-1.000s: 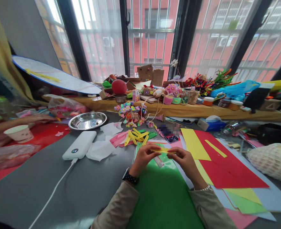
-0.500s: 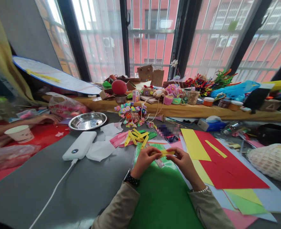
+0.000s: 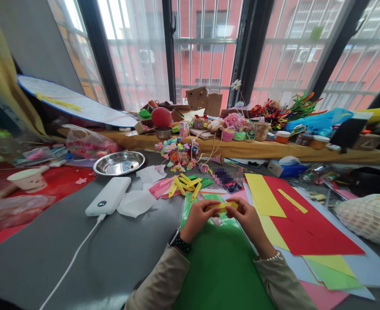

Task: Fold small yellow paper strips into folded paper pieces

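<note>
Between my two hands is a small folded yellow paper strip (image 3: 222, 208), held level above a green mat (image 3: 223, 262). My left hand (image 3: 199, 217) pinches its left end, and my right hand (image 3: 246, 217) pinches the right end with thumb and forefinger. Just beyond them lies a pile of folded yellow strips (image 3: 186, 184), with green and pink folded pieces beside it. A clear plastic sleeve with a printed pattern lies partly under my hands. On the right, a single flat yellow strip (image 3: 292, 201) rests on a red paper sheet (image 3: 319, 234).
A white power bank (image 3: 109, 197) with a cable, a metal plate (image 3: 118, 163) and white paper scraps (image 3: 136, 204) lie on the left. Coloured paper sheets (image 3: 333, 273) spread at right. A phone (image 3: 227, 180) and beaded flowers (image 3: 178, 153) stand farther back, before a crowded ledge.
My hands still hold the yellow paper strip, with small finger shifts; more of its face shows now. At far left, another person's hand has moved out of its earlier place by the cup.
</note>
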A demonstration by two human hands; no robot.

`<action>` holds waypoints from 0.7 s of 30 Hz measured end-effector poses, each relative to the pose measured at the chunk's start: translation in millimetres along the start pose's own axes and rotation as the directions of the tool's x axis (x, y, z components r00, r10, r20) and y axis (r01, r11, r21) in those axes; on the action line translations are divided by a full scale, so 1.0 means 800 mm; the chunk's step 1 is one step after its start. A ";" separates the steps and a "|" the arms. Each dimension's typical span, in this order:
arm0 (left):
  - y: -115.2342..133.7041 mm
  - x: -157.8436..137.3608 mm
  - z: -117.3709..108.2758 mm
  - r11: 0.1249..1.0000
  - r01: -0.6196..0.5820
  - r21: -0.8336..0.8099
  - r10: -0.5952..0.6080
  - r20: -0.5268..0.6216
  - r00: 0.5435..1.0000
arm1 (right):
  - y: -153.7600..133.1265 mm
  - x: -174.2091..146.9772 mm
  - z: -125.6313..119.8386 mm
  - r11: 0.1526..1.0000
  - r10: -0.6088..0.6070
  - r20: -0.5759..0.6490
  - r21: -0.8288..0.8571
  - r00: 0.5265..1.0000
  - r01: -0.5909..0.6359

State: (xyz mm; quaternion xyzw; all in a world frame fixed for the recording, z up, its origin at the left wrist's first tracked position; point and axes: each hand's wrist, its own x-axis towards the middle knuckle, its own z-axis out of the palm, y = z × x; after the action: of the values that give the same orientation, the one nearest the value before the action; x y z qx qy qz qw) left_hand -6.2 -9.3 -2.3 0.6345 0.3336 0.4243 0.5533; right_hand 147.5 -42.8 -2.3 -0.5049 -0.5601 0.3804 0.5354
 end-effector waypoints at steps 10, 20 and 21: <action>0.001 -0.001 0.002 1.000 -0.002 -0.010 0.002 -0.004 1.000 | 0.002 0.000 0.001 0.999 0.018 0.009 0.043 1.000 -0.018; 0.005 0.002 0.003 0.998 -0.013 0.067 0.013 -0.005 1.000 | 0.004 0.000 0.005 0.997 0.034 0.007 0.071 0.999 -0.034; 0.005 0.002 0.002 0.998 -0.016 0.060 0.016 -0.008 1.000 | 0.003 -0.001 0.005 0.996 0.037 0.012 0.075 0.999 -0.038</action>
State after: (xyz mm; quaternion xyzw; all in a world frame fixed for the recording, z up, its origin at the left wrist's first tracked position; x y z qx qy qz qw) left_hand -4.1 -9.7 2.0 0.6518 0.3435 0.4212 0.5290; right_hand 143.7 -42.4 -5.2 -0.4927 -0.5386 0.4137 0.5440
